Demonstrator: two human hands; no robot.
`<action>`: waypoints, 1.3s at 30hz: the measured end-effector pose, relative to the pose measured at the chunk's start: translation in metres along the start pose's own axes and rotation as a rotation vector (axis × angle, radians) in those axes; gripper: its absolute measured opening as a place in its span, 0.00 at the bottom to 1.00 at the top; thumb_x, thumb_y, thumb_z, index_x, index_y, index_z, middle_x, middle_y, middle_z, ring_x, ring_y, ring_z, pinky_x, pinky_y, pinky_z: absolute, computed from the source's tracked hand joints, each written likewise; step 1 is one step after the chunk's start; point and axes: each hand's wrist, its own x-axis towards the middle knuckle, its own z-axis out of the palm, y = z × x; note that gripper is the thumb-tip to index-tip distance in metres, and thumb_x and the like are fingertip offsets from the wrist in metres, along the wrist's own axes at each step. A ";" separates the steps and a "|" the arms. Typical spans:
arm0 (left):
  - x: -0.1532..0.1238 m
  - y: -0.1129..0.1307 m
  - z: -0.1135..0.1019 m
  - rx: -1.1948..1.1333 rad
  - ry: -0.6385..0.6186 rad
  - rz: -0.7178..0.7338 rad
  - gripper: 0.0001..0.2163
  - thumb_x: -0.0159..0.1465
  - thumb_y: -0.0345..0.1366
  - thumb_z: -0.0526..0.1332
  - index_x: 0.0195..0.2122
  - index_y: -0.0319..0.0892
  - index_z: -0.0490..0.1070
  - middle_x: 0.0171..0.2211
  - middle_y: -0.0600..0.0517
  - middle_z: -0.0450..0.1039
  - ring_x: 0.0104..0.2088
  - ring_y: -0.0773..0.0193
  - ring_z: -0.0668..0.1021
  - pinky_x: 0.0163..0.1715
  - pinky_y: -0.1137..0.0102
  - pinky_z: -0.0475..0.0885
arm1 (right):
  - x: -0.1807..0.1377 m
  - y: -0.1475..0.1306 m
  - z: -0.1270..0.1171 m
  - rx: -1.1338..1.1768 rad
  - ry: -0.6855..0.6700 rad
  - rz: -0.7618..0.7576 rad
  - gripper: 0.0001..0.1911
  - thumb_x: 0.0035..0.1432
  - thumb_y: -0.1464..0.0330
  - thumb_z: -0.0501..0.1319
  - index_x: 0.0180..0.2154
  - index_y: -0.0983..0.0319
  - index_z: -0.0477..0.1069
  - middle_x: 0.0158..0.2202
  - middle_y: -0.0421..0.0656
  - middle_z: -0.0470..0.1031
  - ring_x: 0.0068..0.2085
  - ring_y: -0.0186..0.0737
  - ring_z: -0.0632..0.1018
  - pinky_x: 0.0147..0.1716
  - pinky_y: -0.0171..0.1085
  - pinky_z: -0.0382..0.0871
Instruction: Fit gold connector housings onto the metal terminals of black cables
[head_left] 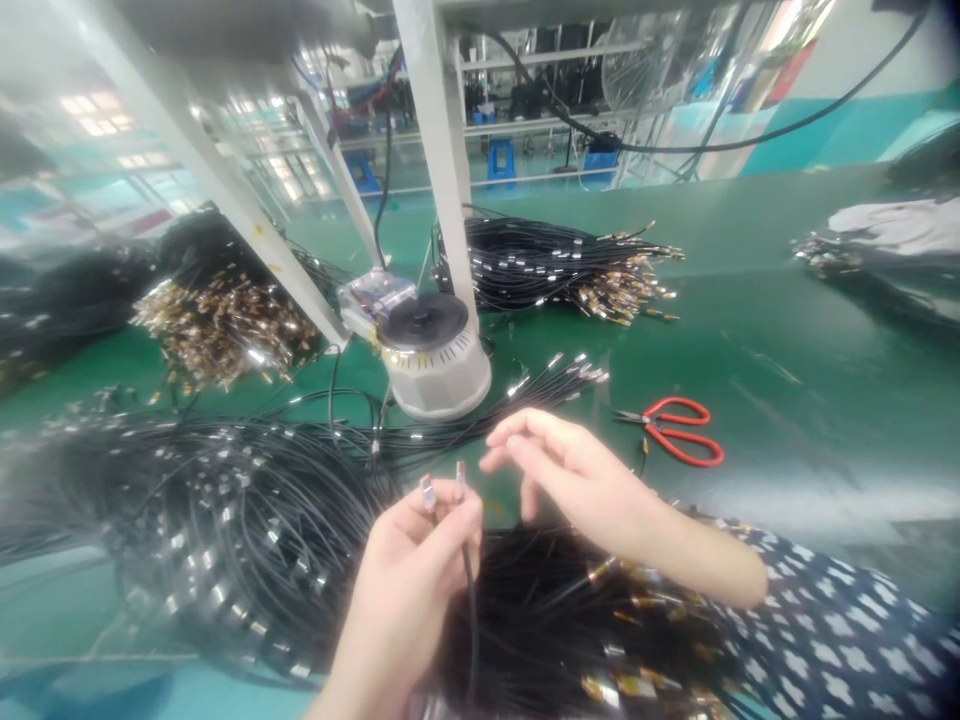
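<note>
My left hand (pixel 409 580) is closed around two thin black cables (pixel 470 590), whose silver ends (pixel 442 490) stick up between thumb and fingers. My right hand (pixel 574 470) hovers just right of those ends with its fingers loosely spread and nothing in it. Both hands are above a dark mass of black cables with gold connectors (pixel 600 620) at the near edge of the green table (pixel 787 330).
A white round machine with a black top (pixel 433 355) stands behind the hands. Red-handled scissors (pixel 675 430) lie to the right. Cable bundles with gold connectors lie at back centre (pixel 562 265), left (pixel 217 320) and near left (pixel 225 520). A white frame post (pixel 439 150) rises above.
</note>
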 end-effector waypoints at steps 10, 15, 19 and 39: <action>-0.001 -0.001 -0.003 -0.068 -0.007 0.012 0.08 0.55 0.34 0.71 0.32 0.38 0.74 0.19 0.58 0.70 0.13 0.83 0.55 0.18 0.80 0.62 | 0.003 0.006 0.008 -0.069 0.044 -0.073 0.04 0.52 0.69 0.65 0.29 0.64 0.79 0.31 0.42 0.79 0.33 0.37 0.75 0.36 0.36 0.68; -0.003 -0.002 -0.005 -0.049 -0.023 0.065 0.10 0.60 0.31 0.67 0.41 0.42 0.69 0.20 0.56 0.74 0.12 0.82 0.59 0.18 0.81 0.59 | 0.004 0.002 0.004 0.001 0.077 -0.047 0.05 0.51 0.69 0.66 0.28 0.65 0.78 0.29 0.42 0.80 0.32 0.37 0.75 0.36 0.36 0.68; -0.004 -0.003 -0.003 -0.019 -0.017 0.081 0.09 0.61 0.32 0.65 0.41 0.39 0.69 0.23 0.51 0.78 0.11 0.77 0.66 0.14 0.80 0.59 | 0.005 -0.001 0.006 0.071 0.005 -0.017 0.06 0.51 0.69 0.65 0.27 0.66 0.77 0.27 0.43 0.78 0.31 0.37 0.74 0.34 0.37 0.68; -0.008 -0.002 -0.003 -0.002 -0.123 0.049 0.14 0.62 0.31 0.64 0.50 0.39 0.71 0.22 0.51 0.78 0.11 0.77 0.69 0.14 0.82 0.62 | 0.007 -0.006 0.011 0.142 -0.073 -0.005 0.07 0.52 0.69 0.64 0.27 0.67 0.75 0.23 0.42 0.75 0.27 0.36 0.73 0.32 0.38 0.68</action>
